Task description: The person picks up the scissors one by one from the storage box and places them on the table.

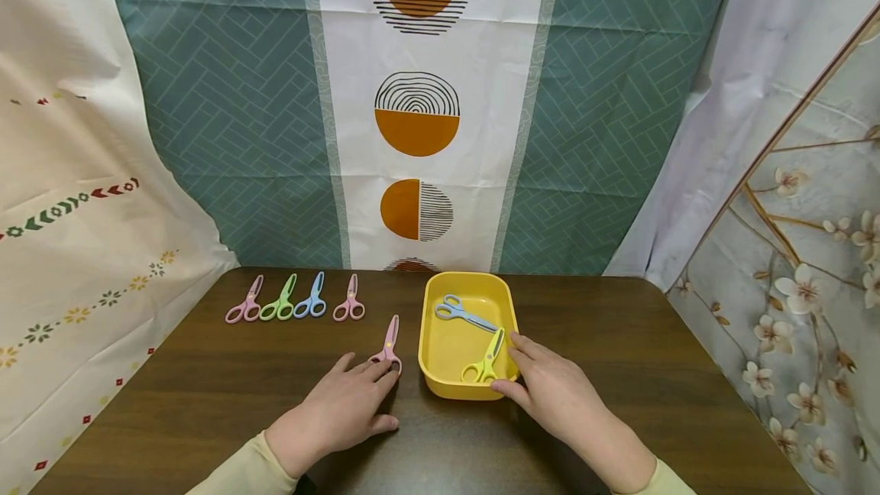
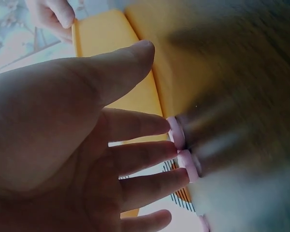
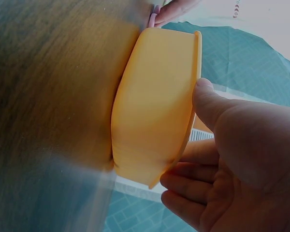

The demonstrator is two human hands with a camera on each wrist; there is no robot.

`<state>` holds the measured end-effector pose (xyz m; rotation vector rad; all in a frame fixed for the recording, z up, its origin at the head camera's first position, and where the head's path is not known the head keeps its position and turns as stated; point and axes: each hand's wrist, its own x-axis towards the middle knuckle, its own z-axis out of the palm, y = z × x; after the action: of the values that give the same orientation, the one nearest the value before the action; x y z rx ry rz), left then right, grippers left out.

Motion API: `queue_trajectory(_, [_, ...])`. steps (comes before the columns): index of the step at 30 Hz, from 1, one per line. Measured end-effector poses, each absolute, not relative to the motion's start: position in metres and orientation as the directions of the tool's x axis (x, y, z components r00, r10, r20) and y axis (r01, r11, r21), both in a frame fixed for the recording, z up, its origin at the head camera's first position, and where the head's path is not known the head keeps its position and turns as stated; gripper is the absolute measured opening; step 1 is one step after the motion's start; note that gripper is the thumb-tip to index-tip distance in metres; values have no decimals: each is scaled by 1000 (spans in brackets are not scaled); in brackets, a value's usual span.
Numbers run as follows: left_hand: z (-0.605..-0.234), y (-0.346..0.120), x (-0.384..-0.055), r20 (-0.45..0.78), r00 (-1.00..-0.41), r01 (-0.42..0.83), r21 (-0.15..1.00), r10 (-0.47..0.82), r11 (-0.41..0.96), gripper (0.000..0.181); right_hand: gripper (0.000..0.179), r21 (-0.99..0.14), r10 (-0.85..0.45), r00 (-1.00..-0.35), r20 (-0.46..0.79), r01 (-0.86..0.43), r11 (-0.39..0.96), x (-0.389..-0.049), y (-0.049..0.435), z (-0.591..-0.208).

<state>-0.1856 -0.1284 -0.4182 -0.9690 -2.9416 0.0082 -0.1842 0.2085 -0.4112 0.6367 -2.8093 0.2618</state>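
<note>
My left hand (image 1: 347, 406) reaches over the table with its fingers extended. Its fingertips touch the handle loops of a pink pair of scissors (image 1: 390, 338), whose blades point away from me; in the left wrist view the pink loops (image 2: 176, 133) sit at the fingertips. To the right stands a yellow plastic bin (image 1: 433, 382). My right hand (image 1: 560, 384) holds its near right corner, thumb on the near rim and fingers along the right side. Inside the bin lie blue scissors (image 1: 474, 318) and yellow-green scissors (image 1: 490, 357).
Along the table's far left edge lie more scissors in a row: pink scissors (image 1: 247, 302), green scissors (image 1: 280, 300), blue scissors (image 1: 312, 298) and a second pink pair (image 1: 351, 300). Behind the dark wooden table (image 1: 172, 396) hangs a patterned curtain (image 1: 426, 166), with fabric on both sides.
</note>
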Motion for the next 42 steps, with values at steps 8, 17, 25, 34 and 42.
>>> queue_trajectory(8, [-421,-128,-190,58,-798,600,-8,599,800,72,72,-115,-397,-874,281,-441,890,-184,209,-412])
queue_trajectory(17, [-422,-126,-203,49,-815,579,24,577,815,72,72,-121,-388,-880,272,-432,894,-184,210,-412])
queue_trajectory(25, [-424,-123,-216,32,-843,537,70,536,841,71,73,-119,-387,-883,264,-428,896,-184,209,-412])
queue_trajectory(34, [-424,-120,-235,2,-865,500,90,501,862,70,73,-118,-384,-887,258,-424,898,-185,208,-413])
queue_trajectory(42, [-422,-118,-253,-27,-888,454,111,459,884,71,73,-121,-381,-890,250,-419,900,-185,208,-412])
